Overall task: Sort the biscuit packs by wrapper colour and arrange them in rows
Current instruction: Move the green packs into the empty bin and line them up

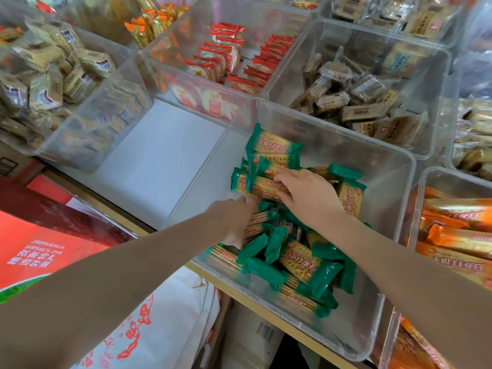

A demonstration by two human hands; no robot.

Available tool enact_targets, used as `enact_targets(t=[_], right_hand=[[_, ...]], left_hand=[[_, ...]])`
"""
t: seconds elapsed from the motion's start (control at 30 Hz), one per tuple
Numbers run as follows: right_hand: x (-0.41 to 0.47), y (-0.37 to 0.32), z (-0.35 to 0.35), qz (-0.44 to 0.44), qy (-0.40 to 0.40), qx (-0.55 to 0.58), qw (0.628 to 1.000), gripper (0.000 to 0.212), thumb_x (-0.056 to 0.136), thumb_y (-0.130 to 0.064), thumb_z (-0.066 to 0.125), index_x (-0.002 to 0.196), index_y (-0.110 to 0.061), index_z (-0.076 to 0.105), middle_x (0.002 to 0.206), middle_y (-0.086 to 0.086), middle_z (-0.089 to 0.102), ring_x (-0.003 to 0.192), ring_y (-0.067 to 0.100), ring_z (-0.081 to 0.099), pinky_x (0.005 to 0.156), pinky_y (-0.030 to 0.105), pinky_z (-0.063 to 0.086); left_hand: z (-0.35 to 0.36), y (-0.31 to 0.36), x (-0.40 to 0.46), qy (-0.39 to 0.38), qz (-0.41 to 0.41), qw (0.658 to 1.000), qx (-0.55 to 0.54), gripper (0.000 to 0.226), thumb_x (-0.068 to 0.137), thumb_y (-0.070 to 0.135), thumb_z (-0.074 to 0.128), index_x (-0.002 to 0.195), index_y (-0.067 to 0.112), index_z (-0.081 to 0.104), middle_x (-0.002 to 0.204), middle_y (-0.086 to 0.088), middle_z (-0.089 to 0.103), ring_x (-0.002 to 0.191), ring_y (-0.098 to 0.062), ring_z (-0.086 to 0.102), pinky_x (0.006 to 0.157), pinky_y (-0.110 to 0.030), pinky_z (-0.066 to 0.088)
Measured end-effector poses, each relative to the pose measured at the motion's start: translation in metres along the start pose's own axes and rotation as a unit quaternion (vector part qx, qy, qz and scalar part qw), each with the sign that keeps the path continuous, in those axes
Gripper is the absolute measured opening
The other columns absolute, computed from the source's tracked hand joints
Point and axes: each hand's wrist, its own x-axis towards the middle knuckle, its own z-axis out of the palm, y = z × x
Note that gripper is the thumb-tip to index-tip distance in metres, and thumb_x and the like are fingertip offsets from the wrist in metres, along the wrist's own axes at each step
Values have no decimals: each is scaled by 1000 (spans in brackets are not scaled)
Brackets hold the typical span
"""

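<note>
A clear plastic bin [394,166] in front of me holds several green-wrapped biscuit packs [306,265] in a loose heap. My right hand [308,193] reaches into the bin and grips a small stack of green packs [258,186] from above, with more green packs [274,145] lying just behind it. My left hand [234,219] is also in the bin, its fingers pressed against the near underside of that same stack. Part of the left hand is hidden among the packs.
Orange-wrapped packs [458,235] fill the bin at the right. Behind are bins of red packs [231,59], brown packs [356,102] and olive packs [50,75]. A bare white shelf patch [159,155] lies left of the green bin. Red cartons [40,251] stand below.
</note>
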Motion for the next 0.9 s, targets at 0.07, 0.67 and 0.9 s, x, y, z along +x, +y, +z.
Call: enact_targets(t=[0.07, 0.67, 0.9], right_hand=[[0, -1, 1, -5, -5, -9, 1000, 30, 96, -26, 47, 124, -18, 53, 121, 1, 59, 108, 22, 52, 87, 33, 42], [14, -27, 21, -30, -60, -27, 997, 21, 92, -6, 48, 111, -12, 55, 115, 3, 50, 110, 22, 48, 72, 33, 47], [8, 9, -4, 46, 35, -10, 998, 38, 87, -23, 60, 122, -13, 51, 121, 9, 51, 108, 28, 51, 85, 39, 45]], left_hand=[[2, -4, -5, 38, 28, 997, 55, 80, 78, 35, 70, 140, 16, 22, 128, -7, 45, 108, -23, 50, 86, -34, 47], [15, -17, -9, 188, 11, 958, 218, 72, 92, 12, 47, 146, 2, -1, 146, -21, 17, 132, -35, 23, 109, -41, 24], [15, -14, 6, 169, 20, 966, 196, 100, 73, 47, 71, 144, 2, 16, 142, -19, 28, 130, -34, 31, 108, -40, 27]])
